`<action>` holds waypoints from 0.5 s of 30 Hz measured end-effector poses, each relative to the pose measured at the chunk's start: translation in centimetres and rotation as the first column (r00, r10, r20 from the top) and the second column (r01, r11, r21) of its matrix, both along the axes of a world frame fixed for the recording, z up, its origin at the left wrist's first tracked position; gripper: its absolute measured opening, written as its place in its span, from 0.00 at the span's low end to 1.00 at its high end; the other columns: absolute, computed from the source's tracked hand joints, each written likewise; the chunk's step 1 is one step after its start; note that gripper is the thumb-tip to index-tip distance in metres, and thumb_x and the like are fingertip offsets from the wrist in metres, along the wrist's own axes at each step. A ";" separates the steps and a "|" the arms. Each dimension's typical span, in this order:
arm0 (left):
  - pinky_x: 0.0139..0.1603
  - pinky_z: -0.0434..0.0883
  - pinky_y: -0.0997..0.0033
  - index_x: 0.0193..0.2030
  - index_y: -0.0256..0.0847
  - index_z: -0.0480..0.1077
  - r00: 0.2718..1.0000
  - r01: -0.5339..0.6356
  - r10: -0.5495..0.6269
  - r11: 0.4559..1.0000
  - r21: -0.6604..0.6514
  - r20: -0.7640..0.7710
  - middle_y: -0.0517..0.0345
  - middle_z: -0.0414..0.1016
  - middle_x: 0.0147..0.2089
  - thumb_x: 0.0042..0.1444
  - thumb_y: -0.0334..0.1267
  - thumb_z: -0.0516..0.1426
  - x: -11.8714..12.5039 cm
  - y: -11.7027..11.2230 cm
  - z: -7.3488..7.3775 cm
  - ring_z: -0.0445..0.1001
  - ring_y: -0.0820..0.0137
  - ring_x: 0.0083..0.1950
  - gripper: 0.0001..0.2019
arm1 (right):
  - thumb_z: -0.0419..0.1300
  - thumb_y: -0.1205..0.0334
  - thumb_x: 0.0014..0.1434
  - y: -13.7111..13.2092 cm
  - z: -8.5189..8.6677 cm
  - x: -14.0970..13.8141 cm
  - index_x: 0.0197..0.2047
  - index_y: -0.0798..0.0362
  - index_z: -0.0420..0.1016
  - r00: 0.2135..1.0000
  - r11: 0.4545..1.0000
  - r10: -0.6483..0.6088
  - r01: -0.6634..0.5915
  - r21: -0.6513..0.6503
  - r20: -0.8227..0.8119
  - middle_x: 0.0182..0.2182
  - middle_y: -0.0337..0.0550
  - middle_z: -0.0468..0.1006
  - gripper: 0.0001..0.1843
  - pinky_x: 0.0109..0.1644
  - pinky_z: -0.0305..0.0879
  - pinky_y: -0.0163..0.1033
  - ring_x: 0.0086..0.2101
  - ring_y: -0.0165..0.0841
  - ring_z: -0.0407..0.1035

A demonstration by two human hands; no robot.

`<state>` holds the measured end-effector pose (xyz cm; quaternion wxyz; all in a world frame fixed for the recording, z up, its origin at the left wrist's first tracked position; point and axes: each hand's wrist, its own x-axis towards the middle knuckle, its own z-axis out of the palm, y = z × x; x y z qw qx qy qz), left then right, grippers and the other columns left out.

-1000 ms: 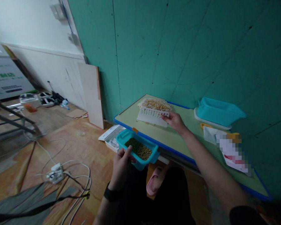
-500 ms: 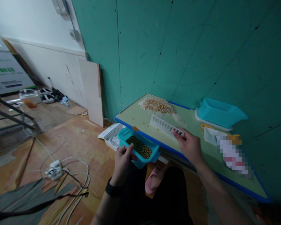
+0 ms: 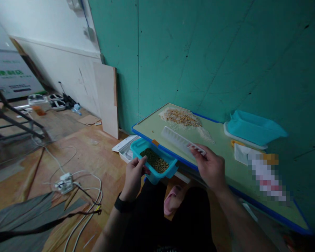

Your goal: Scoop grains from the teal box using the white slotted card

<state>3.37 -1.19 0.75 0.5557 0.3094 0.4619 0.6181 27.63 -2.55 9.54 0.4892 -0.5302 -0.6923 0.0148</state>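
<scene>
My right hand (image 3: pixel 208 164) grips one end of a long white slotted plastic strip (image 3: pixel 177 140), which lies slanted over the near edge area of the pale green folding table (image 3: pixel 217 154). My left hand (image 3: pixel 135 173) pinches the near rim of a turquoise bin (image 3: pixel 170 171), held just below the blue table edge. Green beans and yellowish beans (image 3: pixel 160 165) lie in the bin. Beyond the strip, yellow beans (image 3: pixel 182 117) are heaped with white grains on the table.
Toward the table's right stand another turquoise bin (image 3: pixel 257 127) on a white lid, a yellow-handled item (image 3: pixel 270 159) and a blurred-out packet (image 3: pixel 267 180). An open white box (image 3: pixel 124 150) sits behind the held bin. Cables and a power strip (image 3: pixel 64 183) lie on the floor at left.
The white strip has moved left and closer to the table's near edge, with its tilt changed. Loose beans beside it no longer show. My left hand still holds the bin under the edge.
</scene>
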 end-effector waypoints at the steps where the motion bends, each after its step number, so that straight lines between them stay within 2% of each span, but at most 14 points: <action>1: 0.21 0.67 0.75 0.23 0.40 0.67 1.000 -0.010 0.011 1.000 0.001 -0.008 0.62 0.70 0.16 0.47 0.51 0.69 -0.5 0.1 0.1 0.69 0.73 0.17 0.19 | 0.59 0.50 0.67 1.2 -0.1 0.1 0.47 0.49 0.82 0.999 1.000 -0.020 0.020 0.001 -0.025 0.38 0.47 0.86 0.15 0.39 0.75 0.39 0.35 0.40 0.81; 4: 0.21 0.66 0.75 0.23 0.40 0.67 0.998 -0.053 0.052 0.999 -0.003 -0.037 0.63 0.70 0.16 0.46 0.50 0.69 -2.0 0.6 0.3 0.69 0.73 0.17 0.19 | 0.58 0.46 0.67 5.3 -0.7 -0.2 0.46 0.52 0.82 0.999 1.000 -0.008 0.008 0.000 -0.050 0.36 0.49 0.86 0.19 0.38 0.74 0.38 0.35 0.40 0.80; 8: 0.22 0.66 0.75 0.23 0.40 0.68 0.994 -0.102 0.104 0.994 0.039 -0.043 0.64 0.69 0.16 0.46 0.49 0.68 -3.4 1.4 0.0 0.69 0.73 0.17 0.17 | 0.58 0.48 0.67 9.0 -1.5 -1.8 0.47 0.52 0.82 0.993 0.992 0.119 -0.119 -0.031 -0.016 0.37 0.48 0.86 0.19 0.39 0.72 0.37 0.35 0.39 0.80; 11: 0.21 0.66 0.75 0.22 0.41 0.67 0.992 -0.115 0.117 0.992 0.045 -0.049 0.64 0.68 0.15 0.47 0.48 0.67 -3.8 1.8 0.0 0.68 0.73 0.16 0.17 | 0.58 0.50 0.67 8.7 -1.5 -3.2 0.48 0.51 0.82 0.980 0.978 0.199 -0.198 -0.065 0.013 0.37 0.47 0.86 0.17 0.39 0.72 0.36 0.35 0.38 0.81; 15: 0.20 0.65 0.74 0.22 0.41 0.67 0.993 -0.115 0.115 0.993 0.021 -0.038 0.64 0.68 0.16 0.46 0.48 0.67 -3.5 1.6 0.4 0.68 0.73 0.16 0.16 | 0.57 0.53 0.68 5.3 -1.0 -4.9 0.49 0.48 0.82 0.972 0.969 0.233 -0.229 -0.090 0.037 0.38 0.46 0.86 0.15 0.40 0.73 0.36 0.36 0.38 0.81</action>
